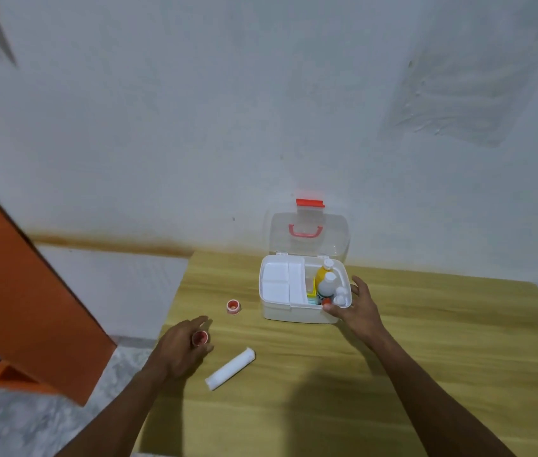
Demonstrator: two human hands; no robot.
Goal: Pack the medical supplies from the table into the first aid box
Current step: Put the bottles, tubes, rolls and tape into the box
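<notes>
The white first aid box (294, 313) stands open at the back of the wooden table (426, 341), its clear lid (310, 237) upright with a red handle. Inside are a white tray (281, 283), a yellow bottle (322, 273), a white bottle (326, 286) and smaller white containers. My right hand (358, 308) rests against the box's front right corner, thumb on the rim, fingers spread. My left hand (182, 347) is closed around a small red tape roll (200, 338). A second red tape roll (233, 306) sits on the table left of the box. A white bandage roll (230, 368) lies near my left hand.
An orange panel (23, 291) leans at the left beside the table, over a grey floor. A pale wall runs right behind the box. The table's left edge is close to my left hand.
</notes>
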